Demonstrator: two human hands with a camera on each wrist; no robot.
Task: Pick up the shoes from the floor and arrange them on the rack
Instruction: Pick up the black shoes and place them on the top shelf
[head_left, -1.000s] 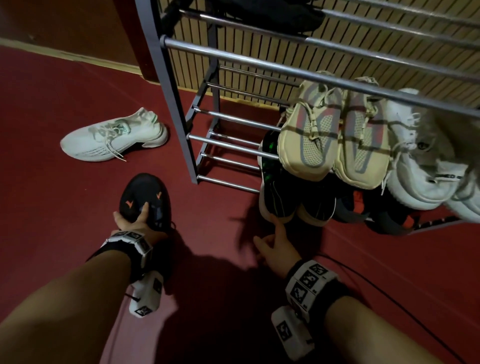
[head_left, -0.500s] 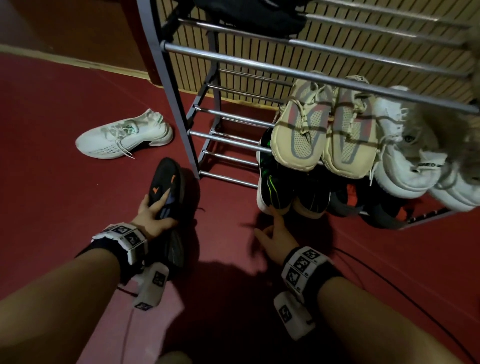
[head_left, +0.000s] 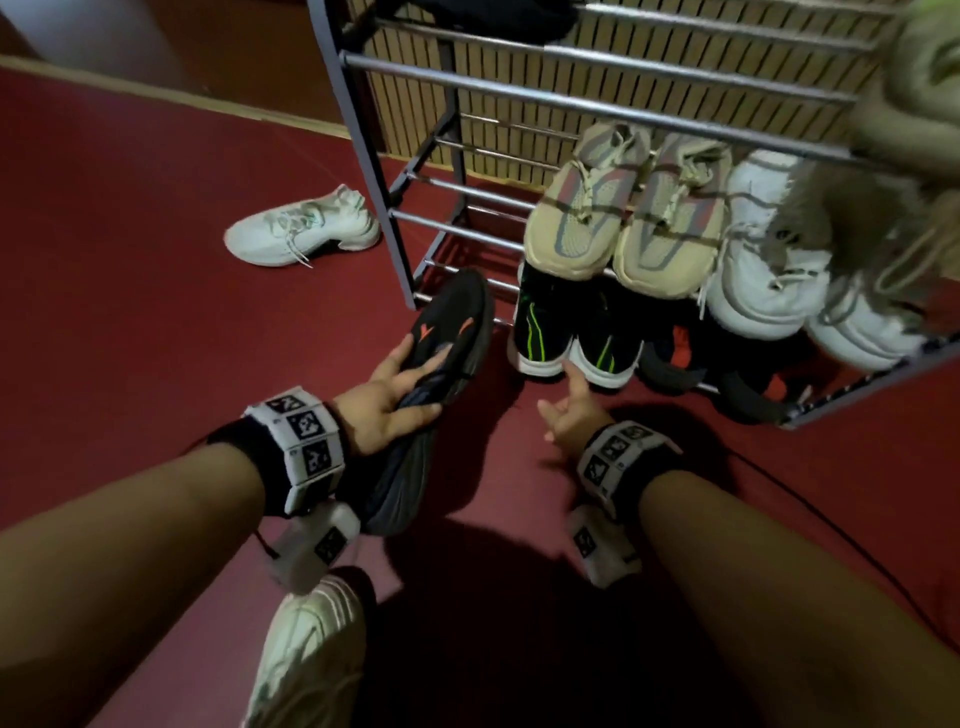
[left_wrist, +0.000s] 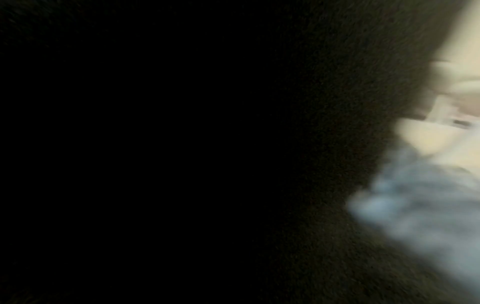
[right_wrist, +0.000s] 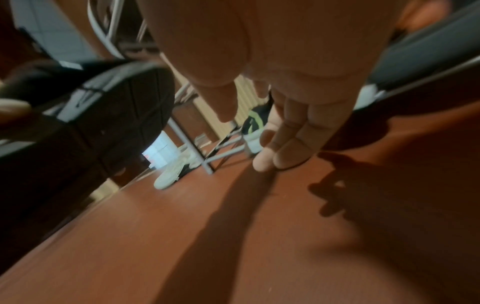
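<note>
At the foot of the rack (head_left: 395, 228), the left hand (head_left: 387, 402) grips a black shoe (head_left: 441, 358) with orange marks, lifted off the red floor (head_left: 130, 260), toe toward the lowest bars. The right hand (head_left: 569, 415) hovers loosely open, empty, beside black green-striped shoes (head_left: 571, 332). A white sneaker (head_left: 304, 228) lies left of the rack; no lettering is legible.

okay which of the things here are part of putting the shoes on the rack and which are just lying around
Part of the job:
left hand, gripping the black shoe
rack
white sneaker on the floor
right hand, holding nothing

Just lying about:
black cable on the floor
slatted wall behind the rack
</note>
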